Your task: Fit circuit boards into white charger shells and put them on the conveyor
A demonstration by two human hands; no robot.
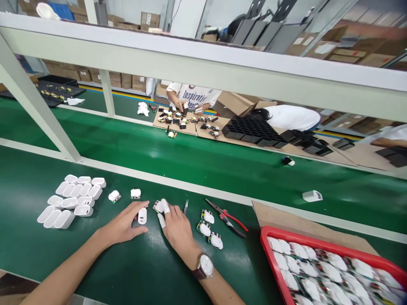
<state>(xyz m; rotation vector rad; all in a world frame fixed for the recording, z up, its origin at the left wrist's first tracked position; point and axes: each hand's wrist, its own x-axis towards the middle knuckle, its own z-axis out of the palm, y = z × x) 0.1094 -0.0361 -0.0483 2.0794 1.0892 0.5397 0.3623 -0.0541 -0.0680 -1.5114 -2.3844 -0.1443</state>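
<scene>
Two hands are laid on the green bench top (133,271). A white charger shell (142,216) is held loosely between the thumb and fingers of the left hand (122,225). The right hand (177,228) is closed narrow, with a small circuit board (157,206) pinched at fingertips (165,205) that are capped in white cots. A wristwatch (205,266) is worn on that wrist. Tweezers (186,206) are seen just beside the right hand. Three loose boards (205,229) lie near it, and red-handled pliers (227,218) beyond them. Empty white shells (71,201) are grouped well to the left. A red tray (273,232) full of boards is set on cardboard (286,218) at the right. A co-worker's hands (190,108) are busy across the belt.
</scene>
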